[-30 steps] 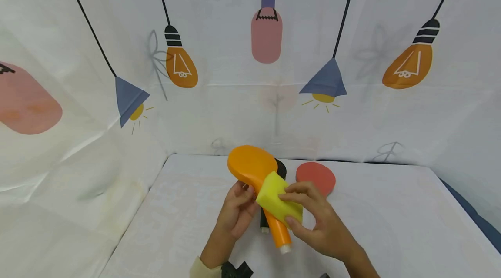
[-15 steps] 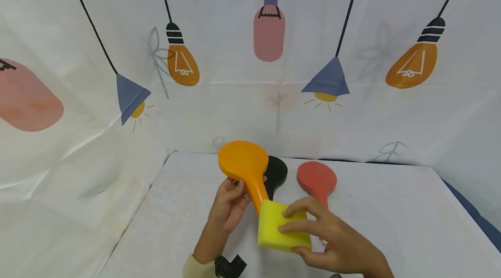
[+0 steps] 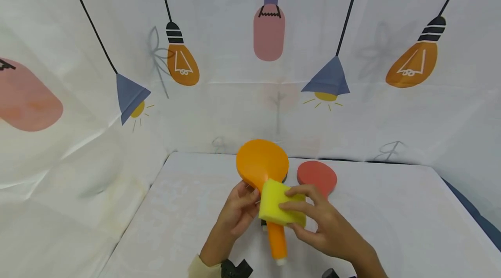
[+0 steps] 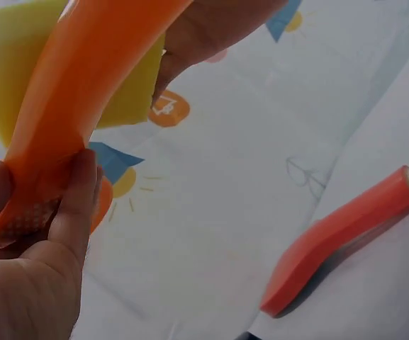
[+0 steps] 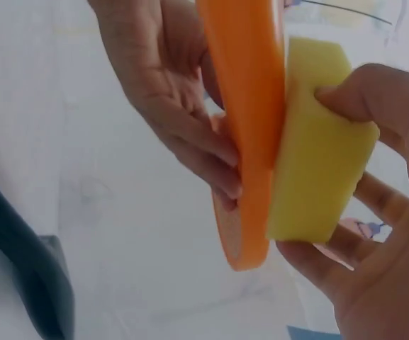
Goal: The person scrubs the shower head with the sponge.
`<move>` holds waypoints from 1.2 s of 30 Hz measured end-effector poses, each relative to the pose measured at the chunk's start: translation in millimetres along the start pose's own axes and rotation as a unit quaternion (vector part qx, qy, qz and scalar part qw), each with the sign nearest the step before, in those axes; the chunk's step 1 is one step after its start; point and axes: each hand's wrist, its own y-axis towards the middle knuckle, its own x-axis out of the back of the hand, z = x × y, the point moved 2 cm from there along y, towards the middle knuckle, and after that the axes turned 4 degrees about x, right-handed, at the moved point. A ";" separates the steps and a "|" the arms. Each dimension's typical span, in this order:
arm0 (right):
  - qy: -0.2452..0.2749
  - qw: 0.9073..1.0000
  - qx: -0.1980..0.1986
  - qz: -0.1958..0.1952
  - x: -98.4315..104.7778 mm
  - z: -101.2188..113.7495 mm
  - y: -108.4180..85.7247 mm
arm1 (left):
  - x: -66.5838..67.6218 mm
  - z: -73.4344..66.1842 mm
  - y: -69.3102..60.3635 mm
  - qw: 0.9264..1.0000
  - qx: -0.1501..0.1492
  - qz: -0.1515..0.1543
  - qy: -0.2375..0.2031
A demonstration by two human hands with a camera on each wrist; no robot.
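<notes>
My left hand (image 3: 236,212) holds an orange shower head (image 3: 261,159) by its neck, clear of the table. Its round head points away and up, and the white-tipped handle hangs down. In the left wrist view, a dotted face shows on the underside of the orange shower head (image 4: 83,85). A yellow sponge (image 3: 278,204) is pinched between the thumb and fingers of my right hand (image 3: 326,228). From the right wrist, the sponge (image 5: 317,149) lies flat against the smooth back of the neck and handle.
A red shower head (image 3: 316,177) lies on the white table (image 3: 395,217) to the right. Behind the orange one is a dark shower head (image 5: 45,283), mostly hidden in the head view. A white curtain (image 3: 235,108) with printed lamps stands behind the table.
The sponge slid down the handle, then came back up to the neck. Meanwhile, the orange shower head shifted left and then back right, covering most of the dark one.
</notes>
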 end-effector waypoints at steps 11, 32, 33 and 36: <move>-0.074 0.988 -0.098 -0.091 13.2 -23.8 -5.9 | -7.9 7.5 1.8 0.994 0.042 0.083 0.064; 0.007 0.999 0.004 0.047 -2.1 19.0 2.0 | 8.4 -19.7 -4.4 0.998 -0.021 -0.065 0.001; 0.020 0.998 0.006 0.059 -2.0 20.7 1.7 | 9.9 -22.4 -5.3 0.997 -0.027 -0.068 -0.004; 0.066 0.993 0.007 0.096 -0.5 24.9 -0.4 | 15.3 -29.2 -7.1 0.996 -0.039 -0.080 -0.007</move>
